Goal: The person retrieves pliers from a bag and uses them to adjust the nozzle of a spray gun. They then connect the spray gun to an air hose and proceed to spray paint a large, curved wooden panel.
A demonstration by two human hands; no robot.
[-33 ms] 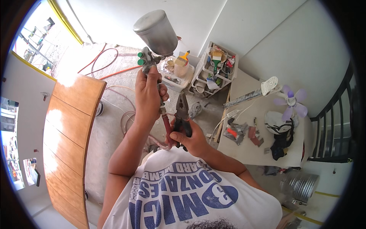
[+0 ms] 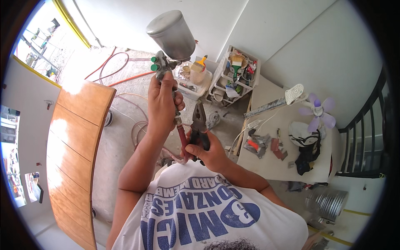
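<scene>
A spray gun and pliers are held up over the floor.

The spray gun [image 2: 168,46] is gripped by the closed left hand [image 2: 163,104]; the pliers [image 2: 200,127] are clasped in the right hand [image 2: 210,154]. A wooden door [image 2: 73,154] lies at nine o'clock, a cluttered bin [image 2: 235,77] at one, a fan [image 2: 316,112] on the desk [image 2: 271,162] at three.

Grey spray gun [image 2: 166,46] – green knobs [image 2: 154,63], black-handled pliers [image 2: 200,129], orange-brown wooden door [image 2: 75,158], purple-bladed fan [image 2: 317,111]

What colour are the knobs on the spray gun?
Green knobs, clearest in the head view.
</scene>
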